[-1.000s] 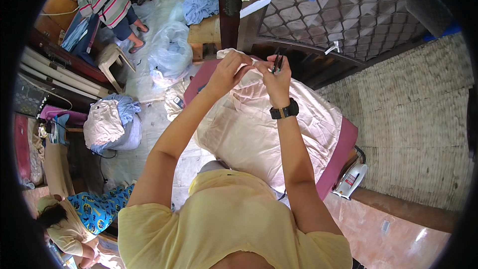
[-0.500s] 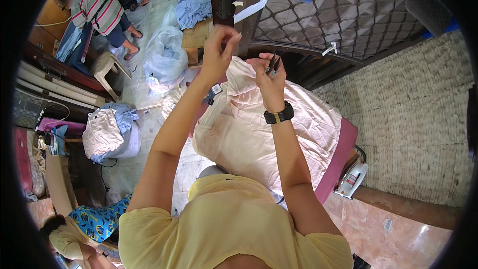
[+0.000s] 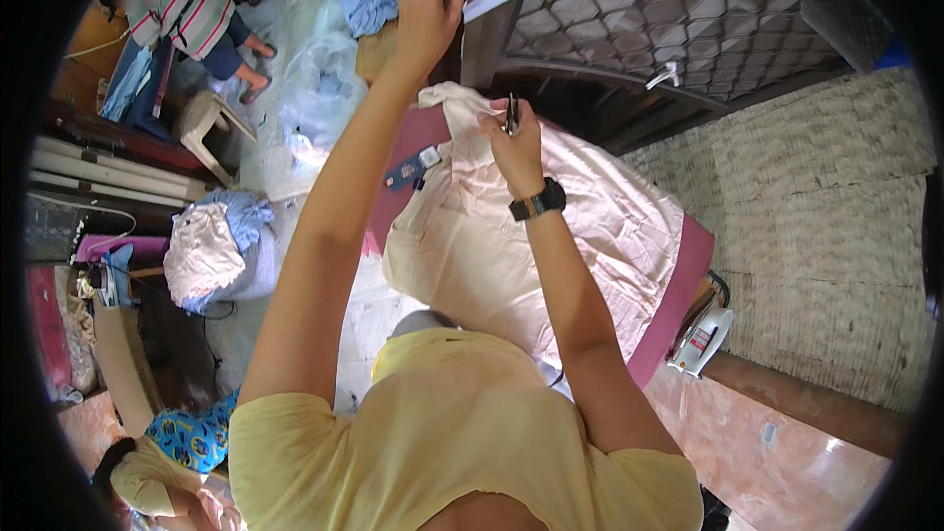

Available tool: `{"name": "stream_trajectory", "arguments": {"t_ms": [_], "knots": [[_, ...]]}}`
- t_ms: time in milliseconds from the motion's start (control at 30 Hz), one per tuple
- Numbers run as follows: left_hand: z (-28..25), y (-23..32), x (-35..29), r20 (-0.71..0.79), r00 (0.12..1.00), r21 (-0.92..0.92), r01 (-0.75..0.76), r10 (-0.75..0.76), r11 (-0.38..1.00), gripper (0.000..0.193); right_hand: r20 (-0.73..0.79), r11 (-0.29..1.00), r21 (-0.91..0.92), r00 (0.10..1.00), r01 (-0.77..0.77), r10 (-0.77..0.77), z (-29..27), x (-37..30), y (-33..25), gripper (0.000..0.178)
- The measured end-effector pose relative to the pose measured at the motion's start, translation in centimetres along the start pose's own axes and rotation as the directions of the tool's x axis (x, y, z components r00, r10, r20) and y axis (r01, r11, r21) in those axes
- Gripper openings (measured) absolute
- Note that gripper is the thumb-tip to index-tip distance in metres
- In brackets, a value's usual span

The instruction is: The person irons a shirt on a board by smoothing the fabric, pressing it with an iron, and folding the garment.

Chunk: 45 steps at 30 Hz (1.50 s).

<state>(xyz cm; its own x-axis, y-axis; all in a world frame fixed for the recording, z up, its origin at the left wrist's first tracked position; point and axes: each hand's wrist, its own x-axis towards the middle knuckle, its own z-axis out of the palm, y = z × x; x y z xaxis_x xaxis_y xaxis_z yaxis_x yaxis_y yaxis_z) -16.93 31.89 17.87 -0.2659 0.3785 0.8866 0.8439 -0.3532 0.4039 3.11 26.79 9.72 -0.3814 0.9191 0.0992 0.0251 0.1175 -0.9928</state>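
Snips, slim and black [image 3: 512, 114], clamped in right hand [image 3: 515, 146] over pale-pink cloth garment [image 3: 467, 246]; left hand [image 3: 424, 20] off it, can't tell if pinching; likely between trims, next needs left on garment.

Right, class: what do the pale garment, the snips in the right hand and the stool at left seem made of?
Pale garment: woven cloth, perhaps cotton, matte; it creases softly.
Snips: probably metal, dark; slim, pointed shape, finish too small to judge.
Stool: likely moulded plastic, off-white; smooth, rounded edges.

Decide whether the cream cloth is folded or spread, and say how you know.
Spread: the cream cloth lies wide across most of the maroon board, loosely creased.
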Motion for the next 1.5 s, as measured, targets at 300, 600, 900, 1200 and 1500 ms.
{"name": "stream_trajectory", "arguments": {"t_ms": [300,600,900,1200,1500], "knots": [[-0.1,-3.0,1.2,0.197,0.973,-0.6,0.214,-0.117,0.771,0.029,0.175,0.916,-0.39,0.968,-0.099,0.179,6.3,-1.5,8.5,0.053],[0.0,-5.9,-6.5,0.091,0.871,-0.408,0.474,-0.482,0.78,0.036,0.222,0.953,-0.171,0.932,-0.252,0.286,5.2,-4.0,13.3,0.026],[3.3,-14.7,-23.0,0.479,0.535,0.454,0.527,-0.696,0.718,0.037,0.023,0.966,-0.217,0.989,-0.141,0.149,-0.2,-3.5,13.2,0.022],[-5.5,0.2,-20.4,0.414,0.772,-0.036,0.544,-0.483,0.838,0.033,0.066,0.773,-0.607,0.981,0.185,-0.183,-3.6,10.5,12.4,0.011],[-5.4,1.1,-17.7,0.305,0.866,-0.037,0.427,-0.397,0.903,0.034,0.169,0.64,-0.761,0.985,0.105,0.04,-0.3,10.7,17.1,0.014]]}}
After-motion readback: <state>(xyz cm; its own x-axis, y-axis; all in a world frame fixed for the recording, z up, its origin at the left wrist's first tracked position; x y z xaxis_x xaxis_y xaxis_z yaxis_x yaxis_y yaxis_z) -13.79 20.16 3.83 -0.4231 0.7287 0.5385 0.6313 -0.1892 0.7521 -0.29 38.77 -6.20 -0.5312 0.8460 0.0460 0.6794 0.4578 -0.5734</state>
